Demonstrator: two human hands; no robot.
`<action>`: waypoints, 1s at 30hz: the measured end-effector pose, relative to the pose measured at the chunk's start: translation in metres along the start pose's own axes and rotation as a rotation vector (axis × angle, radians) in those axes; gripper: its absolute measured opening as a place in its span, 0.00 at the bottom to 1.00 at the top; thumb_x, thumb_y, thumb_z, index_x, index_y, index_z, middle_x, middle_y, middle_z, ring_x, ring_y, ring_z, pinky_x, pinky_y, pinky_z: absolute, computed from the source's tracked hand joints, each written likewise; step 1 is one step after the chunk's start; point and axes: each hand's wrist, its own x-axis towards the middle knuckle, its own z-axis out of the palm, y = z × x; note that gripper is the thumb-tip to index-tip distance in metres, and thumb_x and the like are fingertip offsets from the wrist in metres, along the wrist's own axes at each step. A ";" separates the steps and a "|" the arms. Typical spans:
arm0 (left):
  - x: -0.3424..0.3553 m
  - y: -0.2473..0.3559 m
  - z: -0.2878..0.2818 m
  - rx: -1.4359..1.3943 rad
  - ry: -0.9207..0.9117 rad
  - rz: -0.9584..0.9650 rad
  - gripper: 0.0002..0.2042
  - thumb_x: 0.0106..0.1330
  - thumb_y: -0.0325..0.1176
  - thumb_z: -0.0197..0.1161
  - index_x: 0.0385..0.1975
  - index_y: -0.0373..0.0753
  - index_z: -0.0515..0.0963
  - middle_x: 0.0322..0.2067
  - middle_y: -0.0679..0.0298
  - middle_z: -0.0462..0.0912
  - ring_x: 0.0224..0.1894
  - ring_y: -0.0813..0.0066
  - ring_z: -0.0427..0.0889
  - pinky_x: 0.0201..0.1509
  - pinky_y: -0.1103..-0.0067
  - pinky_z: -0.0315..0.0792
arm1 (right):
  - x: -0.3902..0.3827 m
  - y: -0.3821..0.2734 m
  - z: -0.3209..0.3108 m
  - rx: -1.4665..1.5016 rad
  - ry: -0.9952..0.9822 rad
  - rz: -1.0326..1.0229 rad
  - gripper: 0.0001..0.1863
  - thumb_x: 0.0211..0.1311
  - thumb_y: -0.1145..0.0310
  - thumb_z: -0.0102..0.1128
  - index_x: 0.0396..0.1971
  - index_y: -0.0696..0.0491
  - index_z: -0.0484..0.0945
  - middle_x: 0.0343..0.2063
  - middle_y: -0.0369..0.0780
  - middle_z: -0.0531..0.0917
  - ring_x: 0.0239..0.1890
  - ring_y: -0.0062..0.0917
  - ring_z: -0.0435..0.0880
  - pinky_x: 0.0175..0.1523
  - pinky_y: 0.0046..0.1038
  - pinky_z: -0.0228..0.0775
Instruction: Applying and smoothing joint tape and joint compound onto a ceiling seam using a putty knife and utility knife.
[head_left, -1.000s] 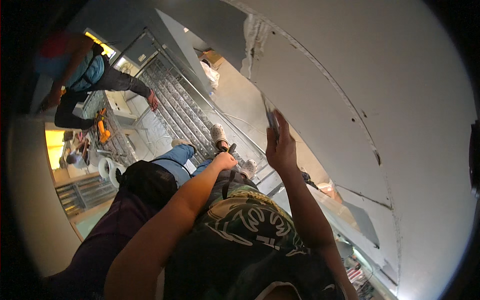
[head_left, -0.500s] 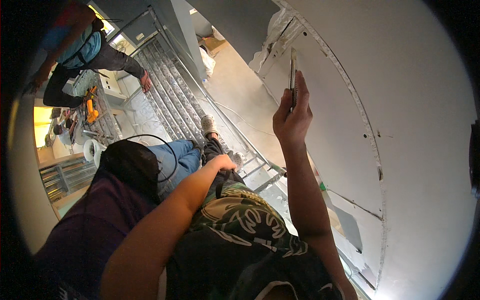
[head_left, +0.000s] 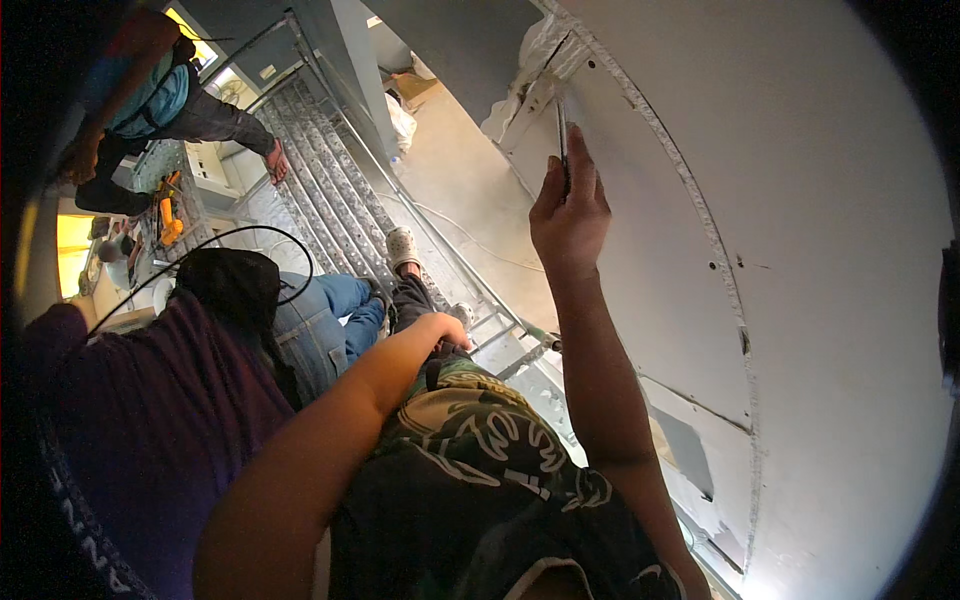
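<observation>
My right hand (head_left: 570, 220) is raised at the wall, its fingers closed on a slim, narrow utility knife (head_left: 562, 135). The knife's far end points up toward the broken corner of the white board (head_left: 660, 250), where torn, ragged edges (head_left: 540, 70) show. Whether the tip touches the board I cannot tell. My left hand (head_left: 448, 330) is low in front of my waist, its fingers curled in and partly hidden; what they hold, if anything, does not show.
I stand on a spattered metal scaffold platform (head_left: 325, 180) with a rail (head_left: 400, 190) along its side. Close on my left is a person in a purple shirt (head_left: 170, 420). Another person (head_left: 150, 100) is at the far left, near an orange power tool (head_left: 170, 210).
My right hand and the knife have shifted slightly left and up in the view, and the knife appears more edge-on. The person in purple has come further into view, an arm out left.
</observation>
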 end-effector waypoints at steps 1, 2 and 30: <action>-0.002 0.004 -0.004 0.008 -0.001 0.007 0.29 0.63 0.61 0.63 0.37 0.33 0.82 0.26 0.55 0.82 0.23 0.65 0.79 0.28 0.67 0.74 | 0.000 0.001 -0.001 -0.014 0.002 0.011 0.22 0.68 0.75 0.57 0.62 0.56 0.71 0.43 0.52 0.85 0.42 0.43 0.89 0.43 0.35 0.83; -0.004 0.008 -0.009 0.018 -0.005 0.017 0.28 0.64 0.60 0.63 0.34 0.33 0.81 0.23 0.56 0.80 0.21 0.66 0.77 0.27 0.67 0.73 | 0.000 0.002 -0.002 -0.027 0.004 0.023 0.22 0.69 0.76 0.57 0.62 0.56 0.71 0.43 0.52 0.85 0.42 0.43 0.89 0.43 0.35 0.83; -0.270 0.036 -0.006 -0.273 0.499 0.387 0.18 0.69 0.23 0.59 0.58 0.42 0.68 0.45 0.65 0.75 0.49 0.77 0.74 0.60 0.80 0.66 | 0.014 -0.002 -0.016 -0.082 -0.047 0.006 0.22 0.68 0.76 0.56 0.62 0.56 0.70 0.39 0.51 0.85 0.37 0.45 0.87 0.39 0.39 0.83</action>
